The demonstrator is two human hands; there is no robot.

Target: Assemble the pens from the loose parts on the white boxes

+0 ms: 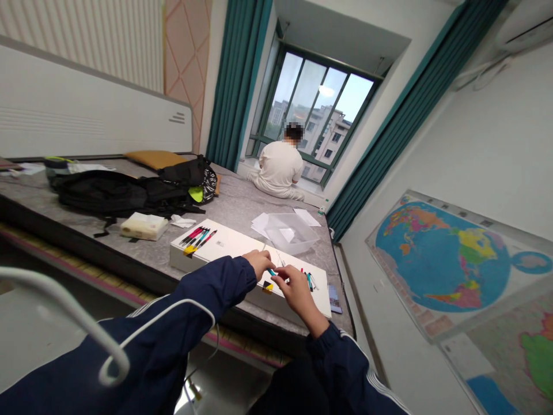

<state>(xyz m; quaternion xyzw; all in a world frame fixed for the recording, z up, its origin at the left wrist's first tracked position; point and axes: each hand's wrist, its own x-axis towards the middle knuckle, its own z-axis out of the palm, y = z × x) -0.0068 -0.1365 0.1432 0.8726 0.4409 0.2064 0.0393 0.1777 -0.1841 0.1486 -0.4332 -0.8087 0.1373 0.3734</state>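
Note:
Over the white box [233,245], my left hand [258,263] and my right hand [294,283] meet with fingers pinched. Between them is a small teal piece [271,272] that looks like part of a pen; both hands seem to grip it, though the fingers hide most of it. Several pens [199,237] in red, black and teal lie side by side on the box's left end. On its right end, beside my right hand, are loose pen parts [310,280] in teal, black, white and red. A thin white piece [281,260] lies just behind my fingers.
The box stands on a grey bed [235,199]. Behind it are a clear plastic bin [298,239] and white papers [307,217]. To the left lie a tissue pack [144,226] and a black backpack [116,190]. A person [280,167] sits by the window, back turned. A white cable [64,305] crosses the left foreground.

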